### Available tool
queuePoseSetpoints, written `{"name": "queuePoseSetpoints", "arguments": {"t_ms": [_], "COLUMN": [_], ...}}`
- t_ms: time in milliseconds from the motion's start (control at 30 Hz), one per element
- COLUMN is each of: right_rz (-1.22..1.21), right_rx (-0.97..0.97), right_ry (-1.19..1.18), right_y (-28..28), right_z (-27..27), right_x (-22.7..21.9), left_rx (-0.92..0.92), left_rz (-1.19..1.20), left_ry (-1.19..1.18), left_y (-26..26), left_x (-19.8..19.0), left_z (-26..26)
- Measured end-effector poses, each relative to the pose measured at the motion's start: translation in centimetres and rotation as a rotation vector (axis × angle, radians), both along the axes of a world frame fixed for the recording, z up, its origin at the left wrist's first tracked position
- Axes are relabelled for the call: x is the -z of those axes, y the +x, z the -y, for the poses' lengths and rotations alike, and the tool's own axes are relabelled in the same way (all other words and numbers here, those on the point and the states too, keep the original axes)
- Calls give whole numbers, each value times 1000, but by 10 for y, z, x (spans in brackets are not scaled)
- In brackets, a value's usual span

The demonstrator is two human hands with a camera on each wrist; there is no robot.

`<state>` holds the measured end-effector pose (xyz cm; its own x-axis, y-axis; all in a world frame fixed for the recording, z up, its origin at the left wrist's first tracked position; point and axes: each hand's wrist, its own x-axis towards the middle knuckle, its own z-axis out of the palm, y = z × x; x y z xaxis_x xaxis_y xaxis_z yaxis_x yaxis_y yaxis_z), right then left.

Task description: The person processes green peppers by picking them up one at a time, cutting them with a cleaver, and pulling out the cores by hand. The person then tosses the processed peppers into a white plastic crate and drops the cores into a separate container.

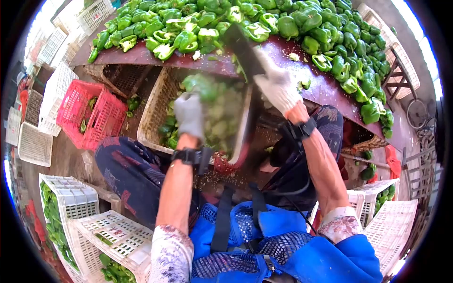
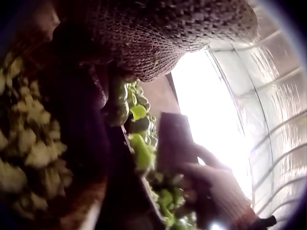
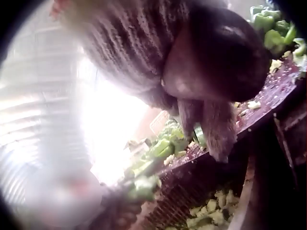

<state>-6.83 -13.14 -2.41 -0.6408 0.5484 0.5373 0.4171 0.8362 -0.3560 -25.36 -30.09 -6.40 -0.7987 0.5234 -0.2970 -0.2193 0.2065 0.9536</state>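
Note:
My left hand (image 1: 188,113), in a pale knit glove, holds a motion-blurred green bell pepper (image 1: 199,87) above a plastic crate (image 1: 153,111). Its glove (image 2: 158,33) fills the top of the left wrist view. My right hand (image 1: 278,85), also gloved, grips a cleaver (image 1: 243,49) whose dark broad blade points up and left over the table edge. From the left wrist, the cleaver (image 2: 173,139) shows upright beyond the crate. In the right wrist view the glove (image 3: 134,48) wraps a dark rounded handle (image 3: 220,57). Pale pepper cores (image 3: 213,208) lie below.
Whole and cut peppers (image 1: 306,23) pile over the dark red table (image 1: 302,66). A pink crate (image 1: 78,111) stands at left, with white crates (image 1: 113,231) behind it and near the person. More crates (image 1: 387,226) are at right. The person's knees flank the middle crate.

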Motion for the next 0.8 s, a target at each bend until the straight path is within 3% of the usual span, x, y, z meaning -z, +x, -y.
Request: {"name": "queuePoseSetpoints", "arguments": {"t_ms": [67, 133, 200, 233, 300, 367, 400, 467, 500, 533, 567, 600, 633, 767, 800], "right_rz": [-146, 62, 52, -4, 1, 262, 488, 442, 406, 357, 305, 312, 349, 423, 280], "right_rx": [129, 347, 257, 335, 323, 442, 539, 395, 295, 137, -98, -227, -137, 73, 50], "right_ry": [-113, -92, 83, -748, -711, -149, -26, 150, 199, -18, 159, 171, 178, 177, -138], "right_y": [19, 30, 46, 42, 59, 63, 64, 46, 34, 19, 8, -5, -16, -33, -30], "right_z": [12, -3, -68, -32, -80, -106, -116, -91, -95, -71, -67, -70, -69, -71, -71], "right_x": [-23, -43, -13, -70, -42, -25, -19, -30, -15, -28, -18, -7, 2, 11, 9], "left_rx": [87, 29, 1, 15, 96, 188, 199, 255, 300, 325, 349, 370, 400, 436, 441], "left_rz": [-28, -268, -193, -367, -273, -319, -319, -379, -392, -385, -378, -371, -379, -238, -231], "left_ry": [-30, -196, -69, -154, -113, -121, -112, -167, -172, -173, -172, -168, -265, -211, -191], "left_y": [-25, -48, -44, -68, -63, -73, -78, -86, -89, -92, -95, -98, -97, -83, -78], "left_x": [2, 22, -1, 23, -16, -32, -34, -42, -46, -41, -35, -29, -29, -26, -29], "left_z": [27, 33, 36, 29, 29, 25, 24, 23, 25, 27, 28, 30, 32, 34, 34]}}
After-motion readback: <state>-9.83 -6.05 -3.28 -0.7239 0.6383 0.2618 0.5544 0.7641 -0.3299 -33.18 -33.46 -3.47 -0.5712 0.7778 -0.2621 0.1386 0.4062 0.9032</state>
